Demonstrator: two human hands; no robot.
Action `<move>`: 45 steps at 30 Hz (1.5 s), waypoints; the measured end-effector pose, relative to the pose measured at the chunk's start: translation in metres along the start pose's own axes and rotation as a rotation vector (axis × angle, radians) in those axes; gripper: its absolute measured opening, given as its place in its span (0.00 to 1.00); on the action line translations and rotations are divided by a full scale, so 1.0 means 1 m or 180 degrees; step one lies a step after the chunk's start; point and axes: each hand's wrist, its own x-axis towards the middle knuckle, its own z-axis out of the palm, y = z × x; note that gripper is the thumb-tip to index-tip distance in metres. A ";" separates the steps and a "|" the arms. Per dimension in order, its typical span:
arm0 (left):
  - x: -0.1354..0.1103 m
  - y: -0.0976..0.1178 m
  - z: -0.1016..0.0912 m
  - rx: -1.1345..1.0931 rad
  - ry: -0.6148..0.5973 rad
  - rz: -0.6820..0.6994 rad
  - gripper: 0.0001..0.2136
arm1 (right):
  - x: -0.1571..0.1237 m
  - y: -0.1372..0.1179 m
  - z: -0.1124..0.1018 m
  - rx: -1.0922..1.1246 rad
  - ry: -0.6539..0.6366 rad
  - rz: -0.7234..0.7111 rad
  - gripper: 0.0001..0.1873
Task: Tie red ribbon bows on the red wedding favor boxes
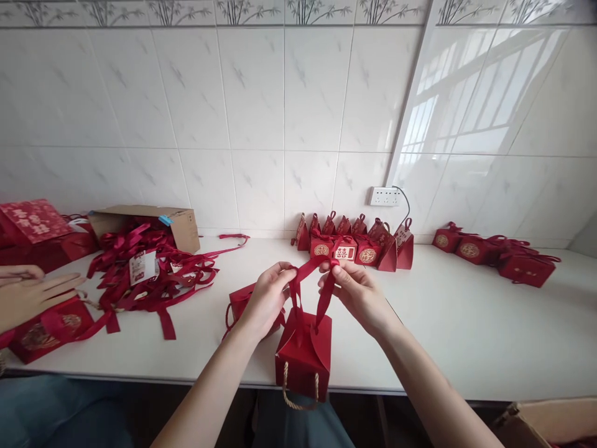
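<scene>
A red gift box with a twisted rope handle stands at the table's front edge, straight ahead of me. Red ribbon rises from its folded top. My left hand pinches one part of the ribbon above the box. Opposite it, my right hand grips the ribbon's other part between thumb and fingers. The ribbon stretches between both hands, above the lid. Behind my left forearm sits another red box, partly hidden.
A cardboard box spills a heap of red ribbons at left. Beside it, another person's hands are over a red box. Small red boxes line the wall; more boxes stand right. A power strip is on the wall.
</scene>
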 end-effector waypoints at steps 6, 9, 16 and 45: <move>-0.003 0.015 -0.002 0.0025 0.0128 0.0138 0.09 | 0.006 -0.007 0.007 0.0083 0.0105 -0.0144 0.14; -0.006 0.020 -0.007 0.0146 0.0158 0.0151 0.10 | 0.007 -0.008 0.008 0.0097 0.0077 -0.0155 0.14; -0.004 0.021 -0.009 0.0603 0.0510 0.0392 0.11 | 0.011 -0.009 0.014 0.0130 0.0012 -0.0125 0.13; 0.003 0.031 0.024 0.0722 -0.0083 0.1052 0.14 | 0.023 -0.018 0.013 0.0088 0.0515 -0.0537 0.12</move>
